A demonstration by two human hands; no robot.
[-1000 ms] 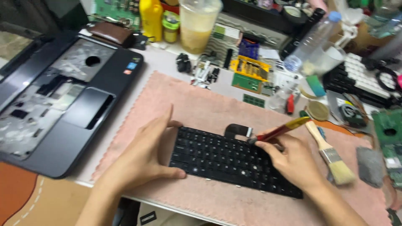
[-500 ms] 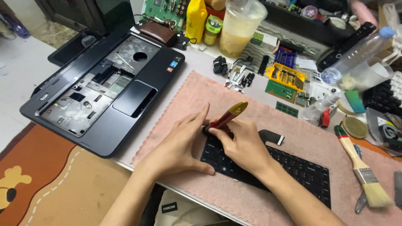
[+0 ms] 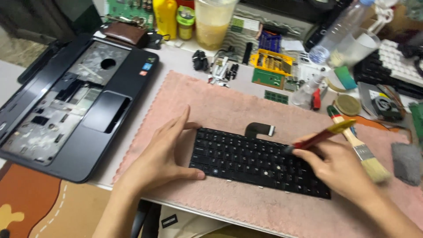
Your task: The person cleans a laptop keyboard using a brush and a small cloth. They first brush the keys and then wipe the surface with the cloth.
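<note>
Right hand [image 3: 337, 169]: fingers clenched on a red-and-yellow screwdriver [image 3: 320, 137], tip down on the keys of the black laptop keyboard [image 3: 257, 161]. Left hand [image 3: 161, 154]: fingers released, spread flat, thumb and index bracketing the keyboard's left edge, touching it. Keyboard lies flat on a pink towel mat [image 3: 220, 105], its black ribbon cable [image 3: 259, 129] curling off the top edge. Paintbrush [image 3: 362, 152] lies on the mat just right of the right hand. Grey cloth [image 3: 406, 162] further right. Left of the mat: opened dark laptop base [image 3: 70, 105], keyboard bay bare, small blue sticker near its top right corner. Back of desk: yellow bottle [image 3: 166, 17], small green-lidded jar [image 3: 185, 20], clear plastic cup of pale drink [image 3: 213, 22], yellow bit-set tray [image 3: 272, 62], green circuit board [image 3: 269, 78], clear water bottle [image 3: 335, 31] lying tilted.
</note>
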